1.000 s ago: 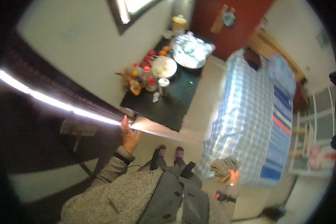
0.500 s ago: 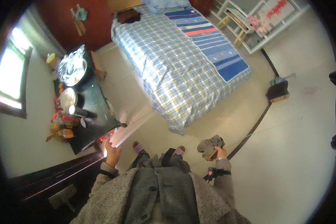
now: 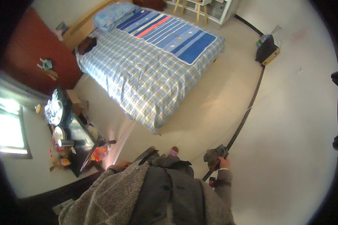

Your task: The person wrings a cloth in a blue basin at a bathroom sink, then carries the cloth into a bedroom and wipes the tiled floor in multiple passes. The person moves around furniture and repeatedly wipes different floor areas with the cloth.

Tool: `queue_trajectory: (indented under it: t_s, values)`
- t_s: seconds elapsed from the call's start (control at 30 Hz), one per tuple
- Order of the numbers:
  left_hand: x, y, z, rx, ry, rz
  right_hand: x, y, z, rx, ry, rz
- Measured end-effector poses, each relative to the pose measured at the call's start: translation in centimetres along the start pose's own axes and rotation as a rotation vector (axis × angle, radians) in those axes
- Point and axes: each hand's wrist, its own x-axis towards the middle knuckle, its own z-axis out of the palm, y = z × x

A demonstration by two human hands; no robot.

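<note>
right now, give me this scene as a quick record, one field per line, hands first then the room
right hand: the right hand grips a crumpled grey-brown cloth
left hand: the left hand is low beside the herringbone coat; fingers unclear, no held thing shows
bed: checked bed cover, with a blue striped mat and blue pillow
table: dark table at the left, crowded with bowls and bottles
window: bright window at the far left
</note>
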Motion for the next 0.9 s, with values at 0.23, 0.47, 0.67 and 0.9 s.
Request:
queue_trajectory:
  t_s: [0.23,0.47,0.67,0.9]
  values:
    - [5.9,10.9,-1.9,0.022,-0.076,-0.16,1.9,0.3,-5.6,-0.09,0.145,0.154]
    - [20.6,23.7,-3.1,0.127,-0.145,0.003,10.8,-2.2,-10.2,0.049,0.244,0.173]
    - [28.3,40.3,-3.6,0.524,-0.219,0.12,22.0,-5.9,-13.9,0.17,0.429,0.409]
    - [27.8,65.1,-2.5,-0.025,-0.008,-0.308,31.3,-11.3,-18.7,0.306,0.345,0.156]
